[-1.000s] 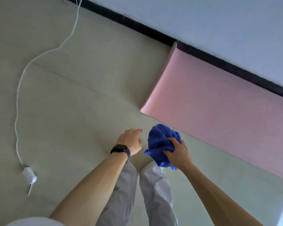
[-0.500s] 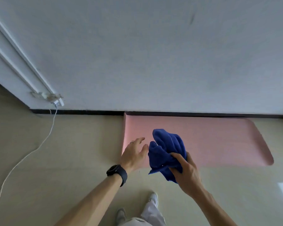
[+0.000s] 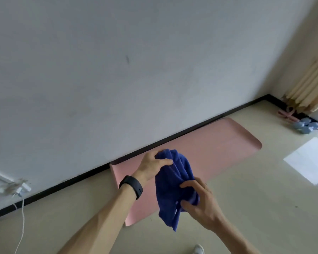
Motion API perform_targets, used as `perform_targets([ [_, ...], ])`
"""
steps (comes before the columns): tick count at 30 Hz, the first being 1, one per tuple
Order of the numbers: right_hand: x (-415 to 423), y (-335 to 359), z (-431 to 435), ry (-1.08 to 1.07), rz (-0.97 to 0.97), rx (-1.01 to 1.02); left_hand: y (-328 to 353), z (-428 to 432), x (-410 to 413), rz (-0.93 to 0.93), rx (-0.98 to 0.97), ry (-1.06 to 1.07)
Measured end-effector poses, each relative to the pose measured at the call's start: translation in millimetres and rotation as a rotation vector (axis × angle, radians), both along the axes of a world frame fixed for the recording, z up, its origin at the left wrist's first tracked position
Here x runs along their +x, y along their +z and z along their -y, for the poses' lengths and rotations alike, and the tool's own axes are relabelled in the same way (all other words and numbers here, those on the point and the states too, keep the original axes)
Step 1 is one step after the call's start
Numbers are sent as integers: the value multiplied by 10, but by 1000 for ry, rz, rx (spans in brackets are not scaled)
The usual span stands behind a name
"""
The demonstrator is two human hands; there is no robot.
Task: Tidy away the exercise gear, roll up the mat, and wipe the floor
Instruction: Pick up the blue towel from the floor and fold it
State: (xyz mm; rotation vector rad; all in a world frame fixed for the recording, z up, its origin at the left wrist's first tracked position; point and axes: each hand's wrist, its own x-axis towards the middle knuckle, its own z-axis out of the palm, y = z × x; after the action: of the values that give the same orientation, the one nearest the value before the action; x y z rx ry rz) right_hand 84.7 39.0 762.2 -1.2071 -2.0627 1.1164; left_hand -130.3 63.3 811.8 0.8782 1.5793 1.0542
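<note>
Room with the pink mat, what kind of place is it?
Probably a plain room at home used for exercise. A pink mat lies flat on the floor along a bare wall, and blue dumbbells sit in the corner. Both hands hold a blue cloth, ready for cleaning.

Place: bare room in a home, used for exercise
Floor: pale floor [image 3: 246,208] with pink mat [image 3: 209,149] along the wall
Far corner: blue dumbbells [image 3: 305,126], radiator [image 3: 312,88]
</note>
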Motion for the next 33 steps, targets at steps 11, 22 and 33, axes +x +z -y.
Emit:
perform_targets([
  [11, 975, 615, -1423, -126, -234, -262, 591, -1172, 1116, -473, 144, -589],
  [22, 2516, 1173, -2921, -213, -49, -116, 1035, -2734, 2507, -617, 266, -669],
  [33, 4102, 1219, -4400, -548, 217, 151, 997, -4762, 3947, -816, 120, -986],
])
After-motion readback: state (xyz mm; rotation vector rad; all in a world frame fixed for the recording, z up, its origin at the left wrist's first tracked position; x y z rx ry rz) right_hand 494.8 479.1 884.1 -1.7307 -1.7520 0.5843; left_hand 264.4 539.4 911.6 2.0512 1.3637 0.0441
